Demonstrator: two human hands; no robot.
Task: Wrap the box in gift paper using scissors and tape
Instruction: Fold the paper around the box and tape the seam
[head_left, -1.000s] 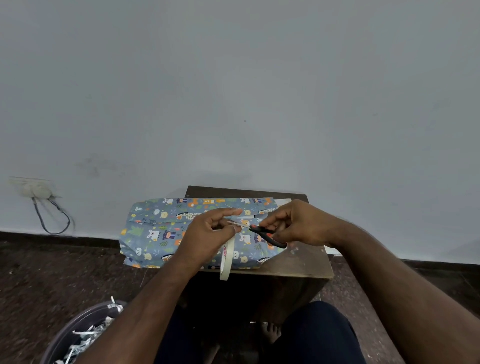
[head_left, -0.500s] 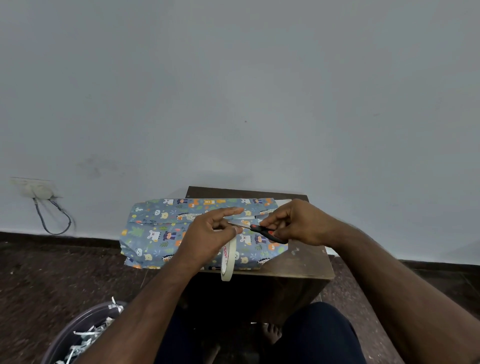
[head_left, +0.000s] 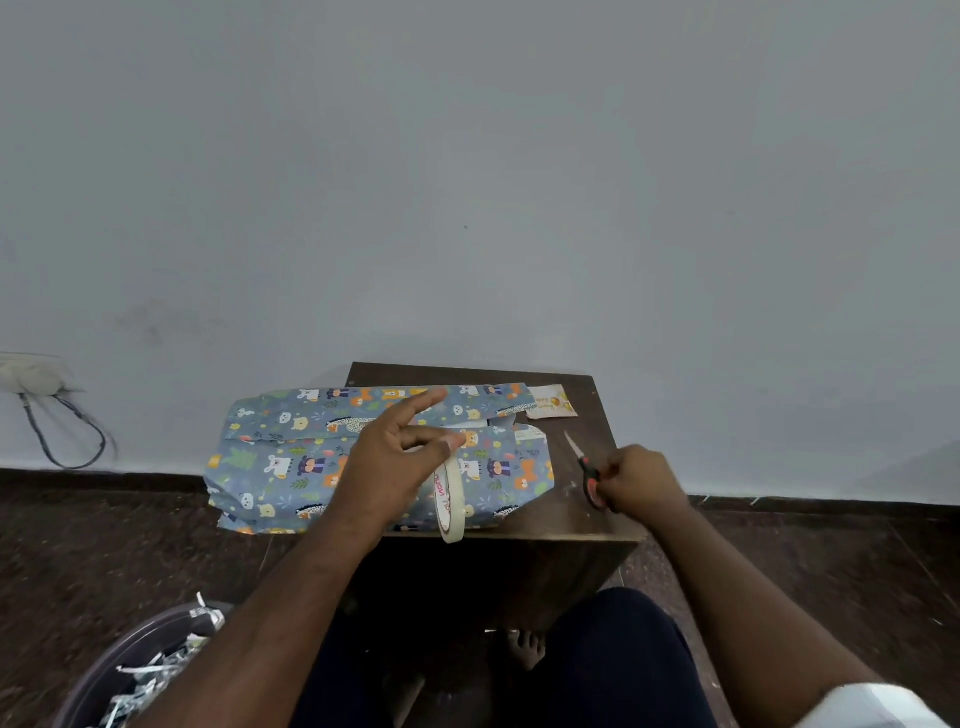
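Taping step: left hand (head_left: 387, 457) grips the tape roll (head_left: 449, 501) over the wrapped box (head_left: 270, 457), right hand (head_left: 636, 480) clasps the scissors (head_left: 587, 473); pressing tape onto the seam likely follows.

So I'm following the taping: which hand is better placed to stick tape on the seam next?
Left: it holds the tape right over the box. The right is off beside it, holding scissors.

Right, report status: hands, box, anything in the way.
Left hand holds the tape roll over the wrapped box. Right hand grips the scissors beside it, over the table. Nothing blocking the box.
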